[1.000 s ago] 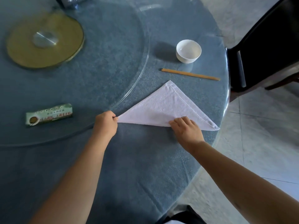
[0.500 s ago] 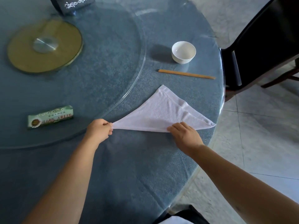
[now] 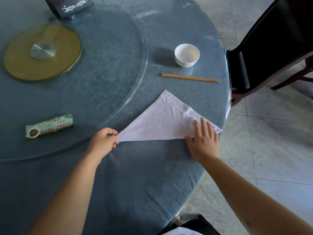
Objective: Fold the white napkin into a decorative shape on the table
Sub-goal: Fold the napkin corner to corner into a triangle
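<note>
White napkin (image 3: 162, 122) folded into a triangle, lying flat on the blue-grey cloth of a round table (image 3: 135, 175), near the table's right edge; the apex points away from the person and the long folded edge runs nearest to them. Left hand (image 3: 103, 143): fingers curled, pinching the napkin's left corner between thumb and fingers. Right hand (image 3: 203, 139): flat and spread, palm down, pressing on the napkin close to its right corner, nothing gripped; the very tip of that corner shows beyond the fingers. Beyond the napkin lies a pair of wooden chopsticks (image 3: 190, 78), well apart from it, and just past them stands a small white bowl (image 3: 187, 55), upright. A clear glass turntable (image 3: 118, 102) covers the table's middle and left; its rim passes close to the napkin's left side. On the turntable: a green packet (image 3: 49, 126) lying flat to the left of the left hand, a dark box (image 3: 71, 5) with a white pattern at the far edge. A gold disc (image 3: 42, 52) shows at the turntable's centre. A dark chair (image 3: 271, 48) stands at the table's right on a tiled floor (image 3: 271, 141).
</note>
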